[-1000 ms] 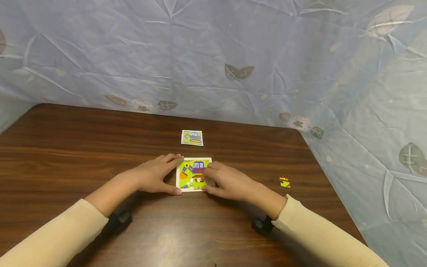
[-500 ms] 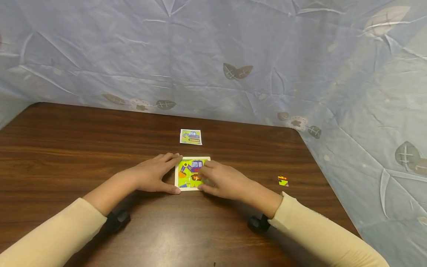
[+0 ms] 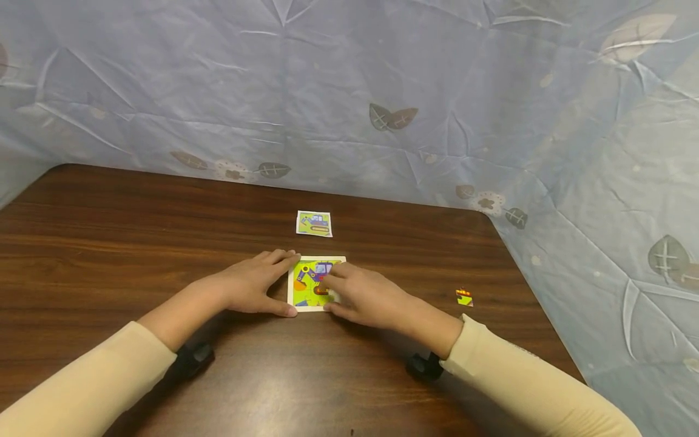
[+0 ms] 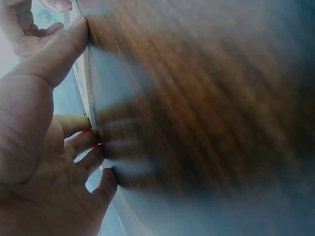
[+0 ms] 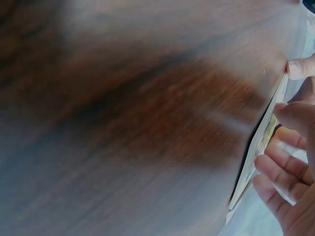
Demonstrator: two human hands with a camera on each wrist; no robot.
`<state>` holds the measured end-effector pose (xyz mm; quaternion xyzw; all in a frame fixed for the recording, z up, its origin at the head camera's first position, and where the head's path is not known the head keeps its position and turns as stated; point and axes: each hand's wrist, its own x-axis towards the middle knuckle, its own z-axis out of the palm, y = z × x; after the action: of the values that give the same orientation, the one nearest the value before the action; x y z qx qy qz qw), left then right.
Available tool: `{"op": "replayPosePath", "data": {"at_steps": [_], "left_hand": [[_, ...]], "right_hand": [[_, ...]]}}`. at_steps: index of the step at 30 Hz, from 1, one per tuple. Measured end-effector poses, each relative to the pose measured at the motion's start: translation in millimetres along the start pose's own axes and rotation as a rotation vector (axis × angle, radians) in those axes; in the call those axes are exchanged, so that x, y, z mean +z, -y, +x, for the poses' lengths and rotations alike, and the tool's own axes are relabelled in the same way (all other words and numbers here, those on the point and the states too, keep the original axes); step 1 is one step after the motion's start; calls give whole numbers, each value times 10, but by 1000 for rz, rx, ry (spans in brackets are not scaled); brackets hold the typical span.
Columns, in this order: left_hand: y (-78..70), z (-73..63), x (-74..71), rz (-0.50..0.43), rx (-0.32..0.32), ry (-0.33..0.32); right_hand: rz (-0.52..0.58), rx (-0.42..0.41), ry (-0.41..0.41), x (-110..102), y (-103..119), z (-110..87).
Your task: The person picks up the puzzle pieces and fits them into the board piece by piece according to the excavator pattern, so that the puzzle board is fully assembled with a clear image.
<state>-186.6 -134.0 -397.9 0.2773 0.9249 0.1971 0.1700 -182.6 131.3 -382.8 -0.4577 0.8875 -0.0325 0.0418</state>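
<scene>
A small jigsaw puzzle (image 3: 307, 284) with a purple excavator on green lies in a white-rimmed tray (image 3: 317, 258) at mid-table. My left hand (image 3: 251, 285) spans the tray's left side, thumb at the near corner and fingertips at the far one. My right hand (image 3: 371, 296) is over the right part of the picture and hides much of it. Its fingertips touch the pieces near the orange-brown track, and its thumb (image 5: 291, 114) lies at the tray's near edge in the right wrist view. A pale patch shows beneath these fingers.
A loose puzzle piece (image 3: 464, 297), green with orange, lies on the wooden table (image 3: 262, 376) to the right. Behind the tray is a picture card (image 3: 314, 224) of the same excavator. A patterned curtain (image 3: 327, 79) hangs behind the table and along its right side.
My right hand has shifted slightly left over the puzzle. The orange-brown track piece has moved left, and the white gap at the lower middle has closed. The left hand stays in place.
</scene>
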Motion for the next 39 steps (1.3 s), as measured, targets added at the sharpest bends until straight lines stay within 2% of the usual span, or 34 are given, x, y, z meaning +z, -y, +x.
{"op": "replayPosePath", "data": {"at_steps": [5,12,22,32,35,39], "left_hand": [[5,-1,7,-1,5,-1],[5,-36,-8,1,-6,3],[-1,-29,-9,-7,2,-2],[-1,-25,-5,0,5,-5],[3,-24,-3,2,4,-2],[3,-21,-1,-3,8,-4]], "right_hand": [[-33,-108,-1,-19,13,-37],[-23,-140,10,-32,18,-45],[-78,-131,74,-72,10,-53],[-97,-150,81,-72,0,-99],[-78,-148,81,-59,-7,-114],[23,-97,89,-42,-27,-132]]}}
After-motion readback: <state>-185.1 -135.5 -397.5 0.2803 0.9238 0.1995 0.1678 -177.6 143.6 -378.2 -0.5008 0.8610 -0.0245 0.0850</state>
